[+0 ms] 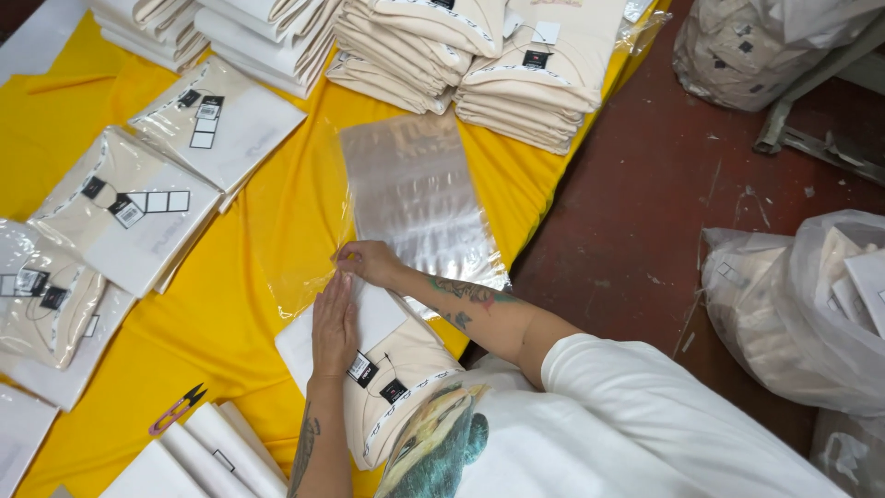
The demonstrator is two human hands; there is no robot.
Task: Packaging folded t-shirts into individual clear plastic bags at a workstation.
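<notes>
Nearest me, my left hand (334,323) lies flat, fingers together, pressing on a folded cream garment (392,378) with white card and black tags, at the near edge of the yellow table (230,323). Just beyond, my right hand (367,261) pinches the mouth of a clear plastic bag (415,198), fingers closed on its edge, though the film makes this hard to confirm. I'd judge it best to keep the mouth open and slide the garment in squarely. Farther off sit stacks of folded garments (525,83).
</notes>
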